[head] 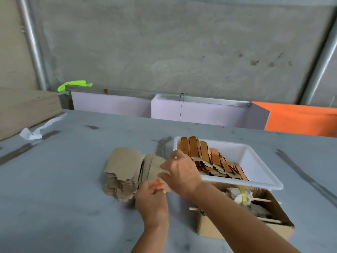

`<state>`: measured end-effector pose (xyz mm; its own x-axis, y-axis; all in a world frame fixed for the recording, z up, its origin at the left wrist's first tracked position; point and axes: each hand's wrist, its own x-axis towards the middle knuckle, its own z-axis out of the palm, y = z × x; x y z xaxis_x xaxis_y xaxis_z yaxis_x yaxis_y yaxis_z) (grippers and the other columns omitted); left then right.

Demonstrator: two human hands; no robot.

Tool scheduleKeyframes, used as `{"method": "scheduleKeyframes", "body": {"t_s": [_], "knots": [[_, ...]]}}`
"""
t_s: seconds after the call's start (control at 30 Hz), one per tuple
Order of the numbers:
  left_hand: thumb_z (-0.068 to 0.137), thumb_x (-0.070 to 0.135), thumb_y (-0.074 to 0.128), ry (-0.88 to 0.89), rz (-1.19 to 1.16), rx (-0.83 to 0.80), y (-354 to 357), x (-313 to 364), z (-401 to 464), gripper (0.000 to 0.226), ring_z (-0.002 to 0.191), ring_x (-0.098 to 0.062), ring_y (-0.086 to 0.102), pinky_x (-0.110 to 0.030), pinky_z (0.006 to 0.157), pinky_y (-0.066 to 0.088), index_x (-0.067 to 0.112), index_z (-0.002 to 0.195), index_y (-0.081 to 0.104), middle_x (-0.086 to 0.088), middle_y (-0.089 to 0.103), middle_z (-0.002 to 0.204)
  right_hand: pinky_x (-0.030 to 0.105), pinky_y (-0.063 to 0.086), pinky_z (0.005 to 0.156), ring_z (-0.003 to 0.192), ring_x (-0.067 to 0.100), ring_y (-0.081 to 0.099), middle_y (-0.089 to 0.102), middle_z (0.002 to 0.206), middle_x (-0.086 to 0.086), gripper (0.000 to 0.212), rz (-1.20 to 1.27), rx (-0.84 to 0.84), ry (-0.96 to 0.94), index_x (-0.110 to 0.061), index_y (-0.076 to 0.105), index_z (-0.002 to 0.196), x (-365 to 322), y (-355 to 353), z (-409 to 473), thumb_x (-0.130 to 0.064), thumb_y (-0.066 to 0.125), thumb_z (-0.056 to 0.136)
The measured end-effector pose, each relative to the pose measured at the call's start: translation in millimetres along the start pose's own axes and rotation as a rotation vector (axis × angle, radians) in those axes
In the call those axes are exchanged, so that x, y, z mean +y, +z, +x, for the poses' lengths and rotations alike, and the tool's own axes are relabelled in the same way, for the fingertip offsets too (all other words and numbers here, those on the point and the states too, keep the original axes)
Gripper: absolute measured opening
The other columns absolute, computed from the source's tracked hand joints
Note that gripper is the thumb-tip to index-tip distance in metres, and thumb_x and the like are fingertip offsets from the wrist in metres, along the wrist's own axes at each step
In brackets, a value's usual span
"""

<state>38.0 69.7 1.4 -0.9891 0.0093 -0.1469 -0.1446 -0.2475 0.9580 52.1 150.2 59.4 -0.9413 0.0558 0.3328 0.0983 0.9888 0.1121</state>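
one sheet, double grip: left hand (155,198) pinches the near corner of the top flat tan cardboard blank (152,169), right hand (182,170) grips its far side. it sits mid-frame on the fanned pile of blanks (118,187) on the grey desk (63,179). risk imo: two blanks stick and lift together, or the pile slides.

The only camera rides on my head and looks forward and down, so my left hand (153,199) and right hand (182,172) sit close below it, in the lower middle of the view. Its wide lens takes in the grey painted table top (63,179) around them and faces the grey concrete wall (164,42) beyond the far edge.
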Motion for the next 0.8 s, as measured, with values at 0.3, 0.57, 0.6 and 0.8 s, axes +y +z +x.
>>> {"method": "scheduleKeyframes", "body": {"t_s": [0.3, 0.57, 0.6, 0.8], "knots": [[0.074, -0.017, 0.048, 0.056, 0.068, 0.172, -40, 3, 5, 0.044, 0.086, -0.029, 0.064, -0.050, 0.088, 0.051, 0.025, 0.070, 0.057, -0.002, 0.066, 0.079, 0.035, 0.038, 0.084, 0.103, 0.026, 0.044, 0.063, 0.097, 0.007, 0.016, -0.364, -0.225, -0.073, -0.011, 0.060, 0.100, -47, 27, 4, -0.020, 0.061, 0.087], [0.074, -0.016, 0.049, 0.025, 0.011, 0.150, -59, 5, 7, 0.037, 0.076, -0.031, 0.064, -0.052, 0.086, 0.052, 0.018, 0.071, 0.062, -0.001, 0.067, 0.071, 0.033, 0.038, 0.077, 0.091, 0.026, 0.053, 0.065, 0.082, 0.009, 0.004, -0.274, -0.148, -0.030, -0.010, 0.063, 0.084, -57, 35, 1, -0.007, 0.064, 0.081], [0.073, -0.017, 0.048, 0.025, 0.015, 0.149, -60, 5, 7, 0.037, 0.075, -0.030, 0.063, -0.052, 0.086, 0.052, 0.018, 0.071, 0.062, -0.001, 0.067, 0.070, 0.029, 0.041, 0.070, 0.080, 0.022, 0.057, 0.065, 0.069, 0.006, 0.010, -0.265, -0.120, -0.029, -0.013, 0.065, 0.073, -58, 32, 1, -0.014, 0.074, 0.070], [0.074, -0.017, 0.048, 0.029, 0.017, 0.130, -67, 4, 7, 0.038, 0.073, -0.029, 0.062, -0.052, 0.085, 0.052, 0.019, 0.069, 0.061, -0.002, 0.067, 0.069, 0.017, 0.040, 0.049, 0.042, 0.012, 0.051, 0.048, 0.034, -0.006, 0.033, -0.216, 0.036, 0.010, -0.021, 0.055, 0.038, -54, 29, -10, -0.019, 0.085, 0.026]]}}
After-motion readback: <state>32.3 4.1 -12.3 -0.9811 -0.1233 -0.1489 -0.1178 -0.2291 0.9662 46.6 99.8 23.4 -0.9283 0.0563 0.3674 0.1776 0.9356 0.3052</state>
